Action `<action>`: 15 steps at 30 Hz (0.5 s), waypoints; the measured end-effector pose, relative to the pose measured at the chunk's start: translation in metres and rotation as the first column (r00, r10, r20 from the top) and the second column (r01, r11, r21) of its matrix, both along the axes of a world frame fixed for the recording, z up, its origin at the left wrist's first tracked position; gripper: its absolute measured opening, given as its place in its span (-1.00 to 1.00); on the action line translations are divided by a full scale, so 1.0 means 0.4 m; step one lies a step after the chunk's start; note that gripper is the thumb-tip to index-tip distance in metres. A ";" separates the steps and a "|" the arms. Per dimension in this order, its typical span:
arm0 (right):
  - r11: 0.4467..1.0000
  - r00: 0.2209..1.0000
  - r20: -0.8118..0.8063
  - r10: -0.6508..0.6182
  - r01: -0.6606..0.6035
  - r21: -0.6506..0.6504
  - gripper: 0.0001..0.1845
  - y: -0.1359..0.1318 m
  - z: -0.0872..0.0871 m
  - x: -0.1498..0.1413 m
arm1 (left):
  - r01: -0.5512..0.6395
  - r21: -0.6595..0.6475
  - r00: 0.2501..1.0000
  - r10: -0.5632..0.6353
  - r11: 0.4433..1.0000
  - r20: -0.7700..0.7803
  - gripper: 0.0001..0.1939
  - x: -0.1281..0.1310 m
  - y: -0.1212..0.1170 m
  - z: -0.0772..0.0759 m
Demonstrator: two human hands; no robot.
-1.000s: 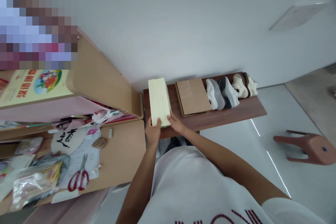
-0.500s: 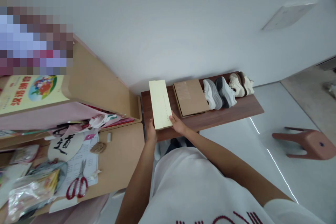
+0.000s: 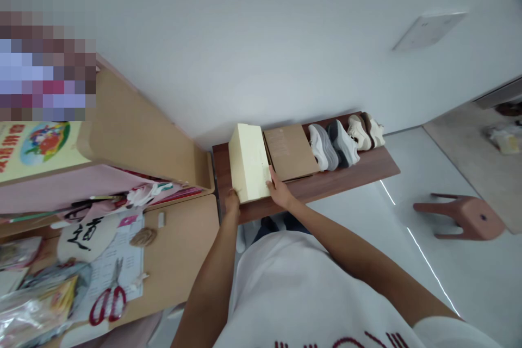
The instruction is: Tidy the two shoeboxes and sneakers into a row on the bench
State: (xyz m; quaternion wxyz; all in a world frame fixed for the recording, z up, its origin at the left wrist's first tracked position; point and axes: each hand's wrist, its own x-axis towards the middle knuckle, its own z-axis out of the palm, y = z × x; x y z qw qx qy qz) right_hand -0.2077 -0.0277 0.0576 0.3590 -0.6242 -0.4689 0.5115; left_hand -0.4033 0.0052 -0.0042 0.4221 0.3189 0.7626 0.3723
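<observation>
- I'm holding the pale yellow rectangular cardboard box (image 3: 248, 163) between my left hand (image 3: 232, 202) and right hand (image 3: 279, 192), fingers (image 3: 271, 176) closing on opposite sides to steady it.
- The box is resting between the fingers, on the dark brown wooden table (image 3: 359, 167).

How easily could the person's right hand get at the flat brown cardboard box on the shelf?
Probably quite easily. The right hand is at the side of the pale yellow box, and the flat brown cardboard box lies right next to it, with nothing apparent in between.
</observation>
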 end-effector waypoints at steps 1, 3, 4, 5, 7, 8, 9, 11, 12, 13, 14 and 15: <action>1.000 1.000 0.017 0.000 -0.001 0.027 -0.14 0.001 -0.001 -0.001 | -0.022 -0.025 1.000 0.022 0.999 -0.014 -0.82 -0.005 0.003 0.006; 0.998 0.999 0.038 -0.001 -0.001 0.063 -0.18 0.004 -0.005 -0.010 | -0.062 -0.044 0.997 0.060 0.997 -0.039 -0.81 -0.019 0.005 0.022; 0.998 0.999 0.045 -0.006 0.003 0.065 -0.19 0.006 -0.008 -0.016 | -0.076 -0.042 0.996 0.074 0.996 -0.049 -0.79 -0.026 0.003 0.031; 0.998 0.999 0.050 -0.012 0.010 0.055 -0.19 0.010 -0.010 -0.023 | -0.088 -0.035 0.995 0.085 0.996 -0.059 -0.77 -0.034 0.001 0.042; 1.000 0.998 0.057 -0.022 0.021 0.019 -0.18 0.020 -0.011 -0.036 | -0.100 -0.017 0.992 0.099 0.995 -0.080 -0.76 -0.050 -0.007 0.065; 1.000 0.998 0.059 -0.025 0.025 -0.002 -0.15 0.027 -0.010 -0.042 | -0.105 -0.006 0.990 0.104 0.994 -0.090 -0.76 -0.058 -0.012 0.076; 0.999 0.998 0.060 -0.024 0.026 -0.024 -0.11 0.033 -0.009 -0.046 | -0.114 0.008 0.989 0.114 0.993 -0.097 -0.76 -0.064 -0.017 0.086; 0.997 0.999 0.054 -0.008 0.012 -0.073 -0.01 0.045 -0.003 -0.053 | -0.134 0.036 0.986 0.137 0.990 -0.096 -0.74 -0.073 -0.027 0.100; 0.995 0.999 0.046 0.006 -0.001 -0.103 0.04 0.050 -0.001 -0.055 | -0.148 0.049 0.985 0.152 0.988 -0.085 -0.72 -0.075 -0.031 0.105; 0.991 0.999 0.036 0.024 -0.019 -0.135 0.08 0.054 0.001 -0.056 | -0.165 0.061 0.983 0.169 0.984 -0.067 -0.69 -0.076 -0.034 0.108; 0.985 0.999 0.026 0.040 -0.035 -0.166 0.12 0.057 0.002 -0.057 | -0.179 0.069 0.982 0.182 0.981 -0.046 -0.66 -0.076 -0.035 0.109; 0.980 0.998 0.017 0.053 -0.049 -0.195 0.15 0.059 0.000 -0.058 | -0.193 0.077 0.981 0.195 0.978 -0.021 -0.64 -0.075 -0.036 0.108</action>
